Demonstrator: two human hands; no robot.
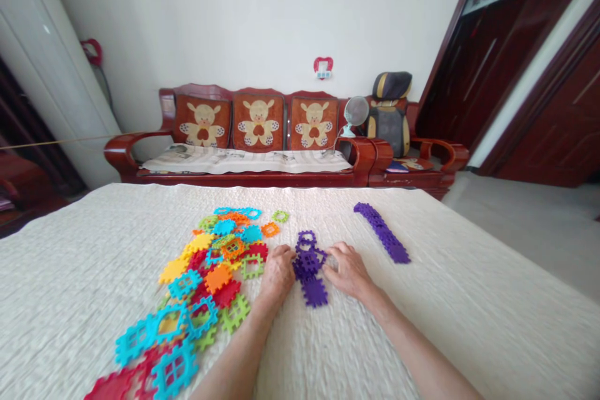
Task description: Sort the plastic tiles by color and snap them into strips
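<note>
A small heap of purple interlocking plastic tiles lies on the cloth between my hands. Some of its tiles are solid and others have cut-out openings. My left hand rests at the heap's left side, fingers curled in against the tile edges. From the right, my right hand has its thumb and fingers closed at the edge of one tilted purple tile. A solid purple tile sticks out at the near end of the heap. Farther right, several purple tiles lie overlapped in a long row.
Left of my hands spreads a loose pile of blue, red, yellow, orange and green tiles. A cream quilted cloth covers the table. Beyond its far edge stand a wooden sofa with bear cushions and a small fan.
</note>
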